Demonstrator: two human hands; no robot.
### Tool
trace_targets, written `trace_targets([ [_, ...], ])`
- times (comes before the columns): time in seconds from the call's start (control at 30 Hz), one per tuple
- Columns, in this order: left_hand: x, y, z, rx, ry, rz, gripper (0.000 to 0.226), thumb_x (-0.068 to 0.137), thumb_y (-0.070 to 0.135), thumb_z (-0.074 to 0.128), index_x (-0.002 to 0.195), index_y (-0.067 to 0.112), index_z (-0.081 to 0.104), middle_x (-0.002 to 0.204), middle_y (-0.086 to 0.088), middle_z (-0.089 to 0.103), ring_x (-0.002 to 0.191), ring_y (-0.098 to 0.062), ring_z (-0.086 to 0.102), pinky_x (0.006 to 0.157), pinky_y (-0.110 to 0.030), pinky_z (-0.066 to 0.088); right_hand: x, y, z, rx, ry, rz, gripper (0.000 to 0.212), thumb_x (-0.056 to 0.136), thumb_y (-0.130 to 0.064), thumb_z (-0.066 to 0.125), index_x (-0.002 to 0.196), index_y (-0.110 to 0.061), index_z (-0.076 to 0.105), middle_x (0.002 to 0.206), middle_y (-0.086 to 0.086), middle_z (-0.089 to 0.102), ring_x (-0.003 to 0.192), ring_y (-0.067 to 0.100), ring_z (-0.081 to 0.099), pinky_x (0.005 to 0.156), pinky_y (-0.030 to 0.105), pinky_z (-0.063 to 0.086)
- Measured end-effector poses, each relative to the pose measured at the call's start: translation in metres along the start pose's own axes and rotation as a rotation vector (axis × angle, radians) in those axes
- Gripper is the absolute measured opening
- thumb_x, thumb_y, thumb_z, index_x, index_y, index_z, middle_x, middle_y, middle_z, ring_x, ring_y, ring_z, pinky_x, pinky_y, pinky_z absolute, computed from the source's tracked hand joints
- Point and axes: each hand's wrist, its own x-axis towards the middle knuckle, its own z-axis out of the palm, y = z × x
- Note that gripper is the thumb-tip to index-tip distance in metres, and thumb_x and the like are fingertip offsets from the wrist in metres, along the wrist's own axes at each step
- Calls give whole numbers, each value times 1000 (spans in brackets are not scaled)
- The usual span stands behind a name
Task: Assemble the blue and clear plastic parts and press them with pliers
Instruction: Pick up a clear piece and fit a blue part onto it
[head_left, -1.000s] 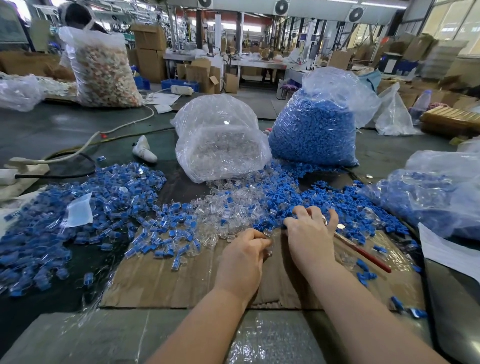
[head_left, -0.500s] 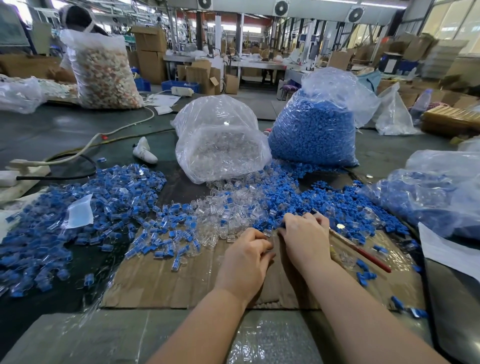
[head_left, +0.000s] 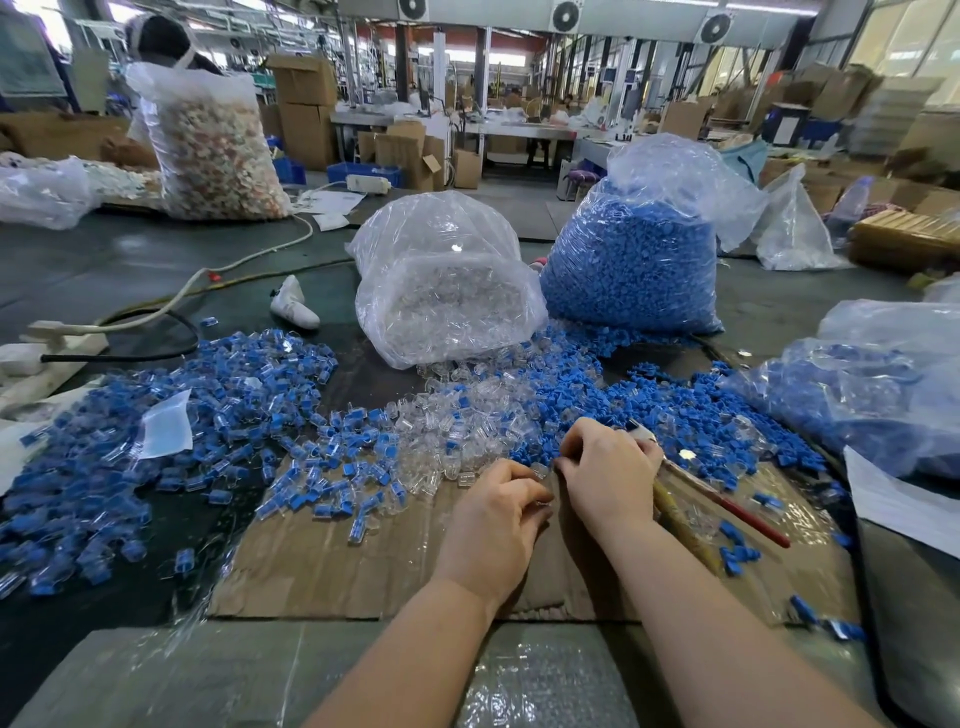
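Pinching a small clear plastic part (head_left: 540, 472) between the curled fingertips of both hands, you've got it held just above the cardboard sheet (head_left: 363, 561). Your left hand (head_left: 496, 525) is knuckles-up, fingers curled in toward the part. Your right hand (head_left: 608, 470) meets it from the other side, fingers bent down onto the same spot. Can't tell whether a blue piece is already seated in the clear one; your fingers cover most of it.

Pliers (head_left: 722, 506) with red handles lie on the cardboard just beside your right hand, partly tucked under it, tip pointing up toward the blue pile. Whether your right hand also touches them, I can't tell.

Stock around you:
- loose clear parts (head_left: 467, 431) heaped right ahead of your hands
- loose blue parts (head_left: 691, 415) spread to the right of those
- a wide spread of blue-and-clear pieces (head_left: 171, 415) to your left, on the dark tabletop (head_left: 104, 260)
- clear bag of clear parts (head_left: 441, 291) behind the loose heap, touching the bag of blue parts (head_left: 639, 265) on its right
- another plastic bag with blue pieces (head_left: 883, 395) at far right

A white cable (head_left: 249, 257) runs across the table on the left. Another person (head_left: 161, 39) sits behind a tall bag of pale mixed pieces (head_left: 213, 145) far left.
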Motion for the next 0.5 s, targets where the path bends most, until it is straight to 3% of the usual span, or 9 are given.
trace_targets([
  [0.07, 2, -1, 0, -17, 31, -35, 22, 84, 17, 67, 106, 13, 70, 107, 7, 59, 93, -1, 52, 84, 1, 35, -5, 0, -2, 56, 1, 13, 6, 89, -28, 59, 95, -29, 58, 91, -8, 65, 96, 15, 55, 92, 33, 21],
  [0.2, 4, -1, -2, -52, 50, -93, 20, 81, 14, 71, 100, 10, 73, 102, 4, 62, 90, -8, 58, 89, -17, 46, -23, 0, -4, 150, 71, 5, 10, 91, -25, 58, 97, -28, 66, 94, -9, 66, 97, 14, 53, 93, 32, 23],
  [0.37, 5, 0, -3, -72, 76, -98, 18, 81, 17, 71, 97, 12, 74, 91, 12, 55, 78, 6, 49, 76, 3, 34, -44, 2, -3, 300, 64, 2, 16, 91, -20, 58, 102, -25, 68, 100, -9, 67, 97, 12, 52, 92, 31, 34],
  [0.5, 5, 1, -5, -84, 83, -125, 15, 80, 12, 71, 95, 11, 74, 93, 7, 62, 79, 4, 53, 78, 0, 38, -51, 5, -2, 377, 59, 45, 14, 90, -18, 60, 101, -19, 68, 99, -5, 68, 96, 15, 53, 85, 26, 38],
])
